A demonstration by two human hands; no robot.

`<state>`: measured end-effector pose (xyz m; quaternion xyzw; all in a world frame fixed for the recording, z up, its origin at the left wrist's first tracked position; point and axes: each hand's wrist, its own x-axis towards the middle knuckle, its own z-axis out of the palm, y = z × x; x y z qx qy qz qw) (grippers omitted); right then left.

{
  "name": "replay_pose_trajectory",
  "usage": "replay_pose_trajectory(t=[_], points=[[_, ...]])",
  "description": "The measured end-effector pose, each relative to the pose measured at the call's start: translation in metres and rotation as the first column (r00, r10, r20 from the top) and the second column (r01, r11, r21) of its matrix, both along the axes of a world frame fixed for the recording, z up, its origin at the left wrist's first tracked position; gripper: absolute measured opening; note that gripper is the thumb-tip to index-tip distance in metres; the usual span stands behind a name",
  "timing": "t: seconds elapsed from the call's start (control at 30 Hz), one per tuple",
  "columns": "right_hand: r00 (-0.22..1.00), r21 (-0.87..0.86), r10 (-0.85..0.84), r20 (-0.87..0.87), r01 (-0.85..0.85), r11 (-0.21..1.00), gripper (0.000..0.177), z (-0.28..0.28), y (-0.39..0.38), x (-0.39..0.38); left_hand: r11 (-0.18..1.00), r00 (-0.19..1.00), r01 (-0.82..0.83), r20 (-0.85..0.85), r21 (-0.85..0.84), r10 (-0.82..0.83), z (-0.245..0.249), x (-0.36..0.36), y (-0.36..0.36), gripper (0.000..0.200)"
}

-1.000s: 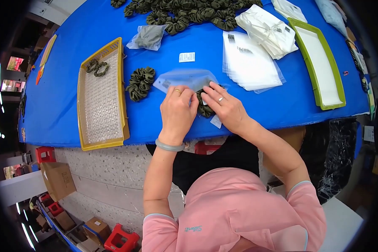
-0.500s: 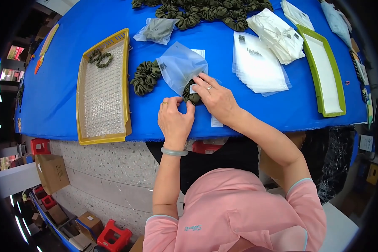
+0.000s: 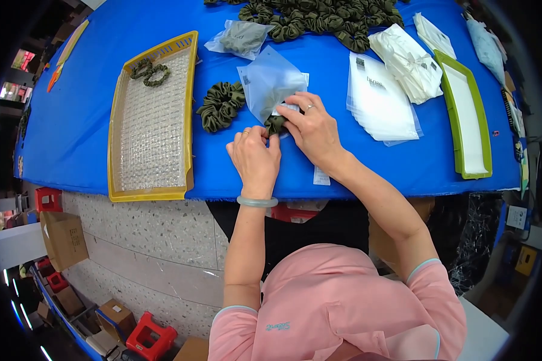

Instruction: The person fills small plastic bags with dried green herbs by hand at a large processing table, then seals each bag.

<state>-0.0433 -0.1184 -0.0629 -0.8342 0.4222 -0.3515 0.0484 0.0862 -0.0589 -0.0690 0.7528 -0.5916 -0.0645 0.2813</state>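
Note:
A frosted plastic bag lies in front of me, with part of a dark green scrunchie showing through it and the rest sticking out of its near end. My left hand pinches at the scrunchie's near edge, fingertips closed. From the right, my right hand grips the bag around the scrunchie, thumb and fingers closed beside a small white label. Another green scrunchie rests just left of the bag. Farther back is a bagged scrunchie.
A yellow tray with two thin scrunchies stands at left. Stacked printed bags, white pouches and a green tray are at right. Scrunchies pile up at the back. A paper tag lies near the table's edge.
More of the scrunchie is now inside the bag, and less of it shows at the near end. My right hand has shifted slightly up and right. The view has turned a little.

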Motion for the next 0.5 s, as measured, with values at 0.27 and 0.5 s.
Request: replay_pose_trajectory(t=[0.27,0.5], points=[[0.991,-0.082,-0.015,0.132,0.026,0.996,0.02,0.008,-0.022,0.019,0.959,0.981,0.025,-0.19,0.283,0.031,0.021,0.014,-0.002,0.018],[0.971,0.308,-0.205,0.126,0.159,0.938,0.026,0.002,-0.019,-0.018,0.909,0.996,0.051,0.083,-0.415,-0.018,0.014,-0.002,-0.038,0.033]])
